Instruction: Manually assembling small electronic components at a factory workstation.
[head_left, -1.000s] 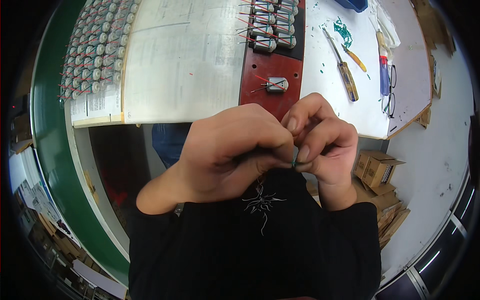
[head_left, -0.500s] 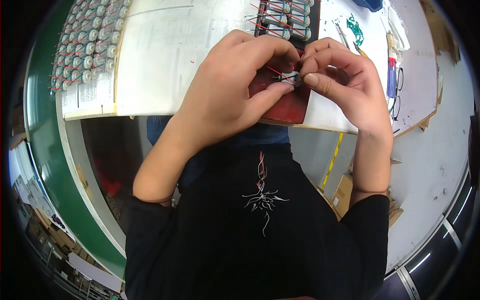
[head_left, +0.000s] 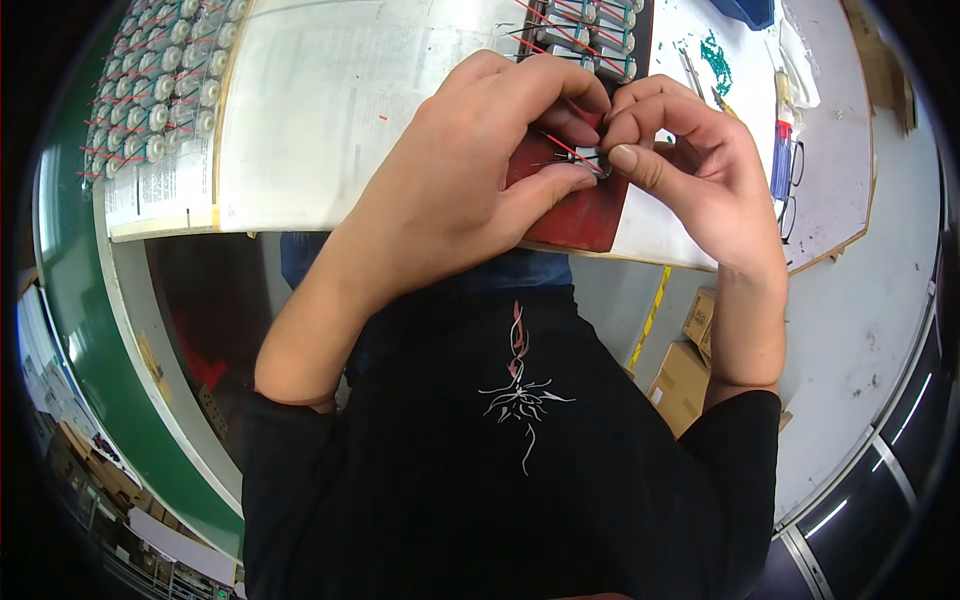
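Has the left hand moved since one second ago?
Yes: the left hand has moved forward, from mostly short of the red board to reaching over it.

Metallic-looking motor [head_left: 590, 157], smooth red board [head_left: 585, 224], matt cloth shirt [head_left: 440, 500]

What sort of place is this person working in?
Probably an electrical assembly workshop: rows of wired, motor-like parts at left, a red-and-black board bearing more of them, and cardboard boxes at lower right.
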